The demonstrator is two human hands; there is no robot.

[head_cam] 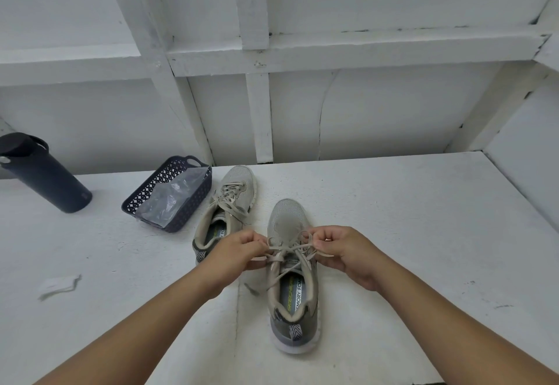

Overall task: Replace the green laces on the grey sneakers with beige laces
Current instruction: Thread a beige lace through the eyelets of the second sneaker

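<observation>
Two grey sneakers stand on a white surface, toes pointing away from me. The near sneaker [292, 275] lies between my hands and carries a beige lace [290, 248] stretched sideways across its tongue. My left hand [239, 250] pinches one loop of that lace on the left. My right hand [341, 251] pinches the other loop on the right. The far sneaker [227, 203], up and to the left, is laced in beige with its ends tied. No green lace is in sight.
A dark woven basket [181, 206] holding a clear plastic bag stands left of the far sneaker. A dark bottle [42, 172] is at far left. A scrap of paper [59, 286] lies at near left. A white panelled wall rises behind.
</observation>
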